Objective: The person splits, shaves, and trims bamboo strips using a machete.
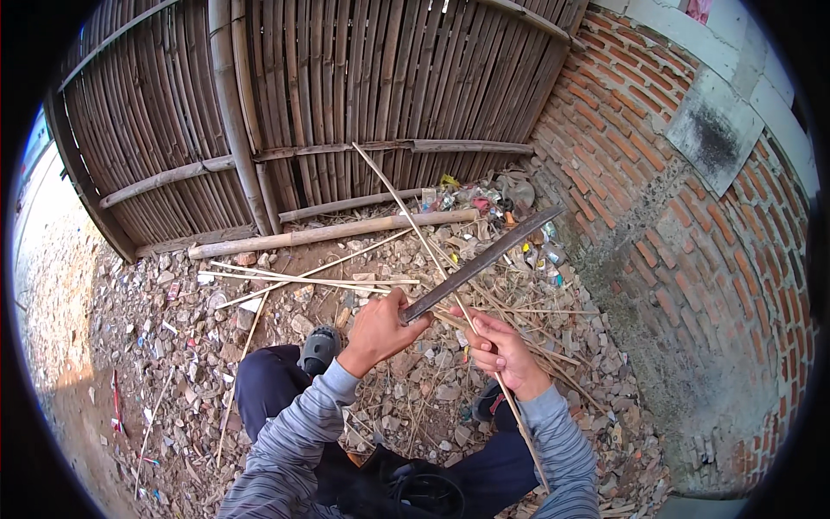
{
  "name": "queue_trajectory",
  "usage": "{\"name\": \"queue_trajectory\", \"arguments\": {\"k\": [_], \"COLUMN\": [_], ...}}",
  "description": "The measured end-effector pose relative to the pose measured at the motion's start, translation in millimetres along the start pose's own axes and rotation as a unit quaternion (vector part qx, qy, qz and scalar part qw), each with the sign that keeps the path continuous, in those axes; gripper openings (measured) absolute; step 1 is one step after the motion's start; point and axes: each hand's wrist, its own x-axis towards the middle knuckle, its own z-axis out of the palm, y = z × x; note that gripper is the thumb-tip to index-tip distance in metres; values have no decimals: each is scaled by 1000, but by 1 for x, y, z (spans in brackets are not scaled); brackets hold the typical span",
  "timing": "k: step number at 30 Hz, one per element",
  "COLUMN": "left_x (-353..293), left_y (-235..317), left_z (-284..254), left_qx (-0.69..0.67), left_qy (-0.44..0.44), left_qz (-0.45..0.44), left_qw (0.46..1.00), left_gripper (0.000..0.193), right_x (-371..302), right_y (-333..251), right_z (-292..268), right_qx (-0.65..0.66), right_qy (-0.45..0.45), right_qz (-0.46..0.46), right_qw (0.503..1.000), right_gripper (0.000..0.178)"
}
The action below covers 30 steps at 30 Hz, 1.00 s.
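Observation:
My left hand (pixel 373 330) is closed around the near end of a long, dark, flat blade like a machete (pixel 488 261), which slants up to the right. Its handle is hidden in my fist. In my right hand (pixel 508 353), fingers and thumb pinch a long, thin bamboo strip (pixel 392 189). This strip runs from beside my right forearm up to the left, toward the fence. It crosses the blade just above my hands; whether the two touch I cannot tell. Several split bamboo strips (pixel 346 283) lie on the ground beyond my left hand, and more lie under my right hand.
A thick bamboo pole (pixel 337 232) lies before a bamboo slat fence (pixel 346 78). Litter (pixel 494 197) is heaped at the corner with the brick wall (pixel 683 251) on the right. Stony rubble (pixel 181 346) covers the ground; my grey clog (pixel 321 346) rests on it.

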Motion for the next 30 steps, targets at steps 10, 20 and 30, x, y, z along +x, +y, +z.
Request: {"name": "queue_trajectory", "arguments": {"k": [10, 20, 30], "left_x": [1, 13, 25], "left_y": [-18, -31, -24], "left_z": [3, -8, -10], "left_qx": [12, 211, 189], "left_qy": [22, 177, 121], "left_qz": [109, 87, 120], "left_qw": [994, 957, 967], "left_gripper": [23, 30, 28], "right_x": [-18, -67, -99], "right_y": [6, 45, -14], "right_z": [-38, -19, 0], "right_qx": [94, 63, -267], "right_qy": [58, 115, 304], "right_qz": [-60, -49, -317], "right_qw": [992, 990, 858], "right_gripper": [43, 48, 46]}}
